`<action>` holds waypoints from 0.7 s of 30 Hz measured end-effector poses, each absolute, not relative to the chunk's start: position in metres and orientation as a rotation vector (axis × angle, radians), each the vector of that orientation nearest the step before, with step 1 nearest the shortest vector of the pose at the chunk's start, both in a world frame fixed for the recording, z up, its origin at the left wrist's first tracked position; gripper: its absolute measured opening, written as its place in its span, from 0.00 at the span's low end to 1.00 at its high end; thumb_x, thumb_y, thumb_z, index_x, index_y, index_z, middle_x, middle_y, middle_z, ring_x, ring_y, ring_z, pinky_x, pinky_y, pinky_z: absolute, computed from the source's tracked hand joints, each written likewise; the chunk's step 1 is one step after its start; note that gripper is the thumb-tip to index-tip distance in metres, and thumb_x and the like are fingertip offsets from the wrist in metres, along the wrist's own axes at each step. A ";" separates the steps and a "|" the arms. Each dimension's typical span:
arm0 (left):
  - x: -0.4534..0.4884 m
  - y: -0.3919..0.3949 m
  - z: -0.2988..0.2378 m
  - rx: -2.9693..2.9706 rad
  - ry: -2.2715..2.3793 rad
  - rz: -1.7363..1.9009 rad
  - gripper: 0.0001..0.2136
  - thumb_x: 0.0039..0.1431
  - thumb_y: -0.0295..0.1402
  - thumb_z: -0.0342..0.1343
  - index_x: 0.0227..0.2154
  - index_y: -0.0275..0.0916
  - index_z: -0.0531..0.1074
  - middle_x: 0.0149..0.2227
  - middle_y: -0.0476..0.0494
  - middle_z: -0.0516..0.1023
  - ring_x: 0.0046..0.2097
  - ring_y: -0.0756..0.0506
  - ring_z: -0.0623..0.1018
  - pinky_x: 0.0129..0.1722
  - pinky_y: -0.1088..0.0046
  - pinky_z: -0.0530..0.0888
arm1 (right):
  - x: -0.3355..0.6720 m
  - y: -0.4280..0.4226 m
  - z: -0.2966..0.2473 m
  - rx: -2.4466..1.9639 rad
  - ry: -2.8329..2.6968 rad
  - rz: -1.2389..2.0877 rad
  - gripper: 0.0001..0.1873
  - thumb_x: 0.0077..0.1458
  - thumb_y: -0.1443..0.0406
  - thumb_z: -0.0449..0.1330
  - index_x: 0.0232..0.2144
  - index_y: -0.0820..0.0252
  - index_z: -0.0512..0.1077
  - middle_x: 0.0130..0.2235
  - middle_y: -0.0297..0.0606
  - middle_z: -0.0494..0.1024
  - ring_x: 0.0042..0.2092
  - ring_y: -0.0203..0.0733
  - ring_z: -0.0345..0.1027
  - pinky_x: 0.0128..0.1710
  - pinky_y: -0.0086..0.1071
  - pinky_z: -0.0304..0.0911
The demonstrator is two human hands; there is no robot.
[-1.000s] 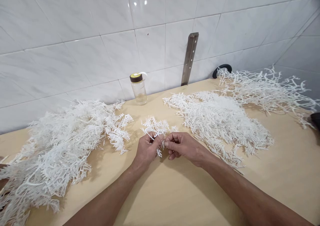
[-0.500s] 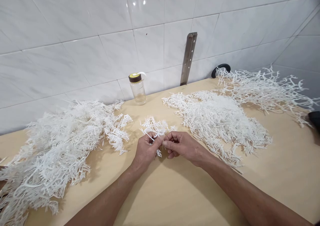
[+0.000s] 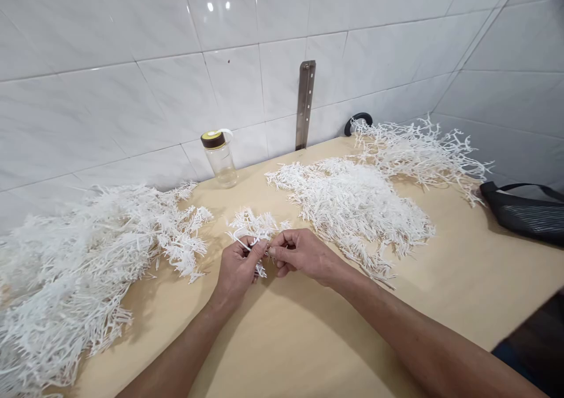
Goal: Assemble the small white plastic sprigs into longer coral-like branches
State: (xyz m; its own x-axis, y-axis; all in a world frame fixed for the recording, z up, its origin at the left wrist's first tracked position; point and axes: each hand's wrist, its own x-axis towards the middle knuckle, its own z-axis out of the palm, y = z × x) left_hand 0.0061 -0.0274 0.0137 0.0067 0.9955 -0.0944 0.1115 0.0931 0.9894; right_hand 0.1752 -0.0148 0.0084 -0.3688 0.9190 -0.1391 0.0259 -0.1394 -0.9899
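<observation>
Between thumb and fingers, my left hand (image 3: 240,268) pinches a white branching plastic sprig (image 3: 261,267), with one curved stem arching over the thumb. My right hand (image 3: 296,254) meets it from the right, its thumb and forefinger pressed together at the sprig's edge; whatever small part they grip is hidden. Just beyond both hands lies a small cluster of white sprigs (image 3: 253,221) on the wooden table (image 3: 282,345). A large heap of similar sprigs (image 3: 88,257) spreads to the left, and another fine-tipped heap (image 3: 352,204) lies right of my hands.
Longer, barer white branches (image 3: 423,154) lie at the back right, near a black ring-shaped object (image 3: 358,121). A clear bottle (image 3: 221,161) with a brown and yellow lid stands near the tiled wall. A metal bracket (image 3: 305,105) rises behind. At right sits a black bag (image 3: 524,213).
The view has turned right, so everything appears further left and more of the black bag shows. Both hands stay together at the sprig, fingers hardly changed.
</observation>
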 end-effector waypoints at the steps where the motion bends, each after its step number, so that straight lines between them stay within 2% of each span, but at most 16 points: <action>1: 0.006 -0.027 0.013 1.223 1.321 1.077 0.19 0.51 0.49 0.63 0.23 0.37 0.69 0.16 0.54 0.67 0.15 0.55 0.65 0.13 0.81 0.61 | 0.175 -0.015 0.008 -1.103 -1.399 1.606 0.11 0.53 0.58 0.64 0.26 0.60 0.72 0.25 0.32 0.74 0.28 0.36 0.72 0.32 0.34 0.74; 8: 0.007 -0.028 0.013 1.245 1.296 1.047 0.19 0.52 0.49 0.63 0.24 0.36 0.70 0.14 0.55 0.66 0.14 0.55 0.63 0.13 0.81 0.60 | 0.173 -0.012 0.007 -1.134 -1.351 1.629 0.05 0.52 0.64 0.61 0.28 0.60 0.73 0.26 0.32 0.75 0.27 0.36 0.73 0.32 0.33 0.74; 16: 0.008 -0.030 0.006 1.364 1.346 1.109 0.16 0.55 0.47 0.61 0.26 0.37 0.70 0.18 0.53 0.68 0.19 0.53 0.67 0.19 0.79 0.66 | 0.168 -0.021 0.014 -1.407 -1.664 1.193 0.05 0.52 0.65 0.57 0.28 0.56 0.73 0.26 0.33 0.78 0.28 0.40 0.75 0.28 0.31 0.69; 21: 0.008 -0.030 0.004 1.378 1.355 1.178 0.16 0.56 0.46 0.59 0.25 0.37 0.69 0.21 0.51 0.70 0.23 0.52 0.69 0.23 0.79 0.67 | 0.166 -0.021 0.013 -1.307 -1.565 1.419 0.04 0.52 0.65 0.58 0.26 0.56 0.69 0.26 0.33 0.77 0.29 0.41 0.77 0.27 0.29 0.68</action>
State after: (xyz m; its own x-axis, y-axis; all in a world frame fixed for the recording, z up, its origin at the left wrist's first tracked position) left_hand 0.0083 -0.0301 0.0043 -0.0308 0.9978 0.0585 0.1969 -0.0513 0.9791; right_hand 0.1656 -0.0213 0.0130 -0.2955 0.9429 -0.1538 0.2448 -0.0809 -0.9662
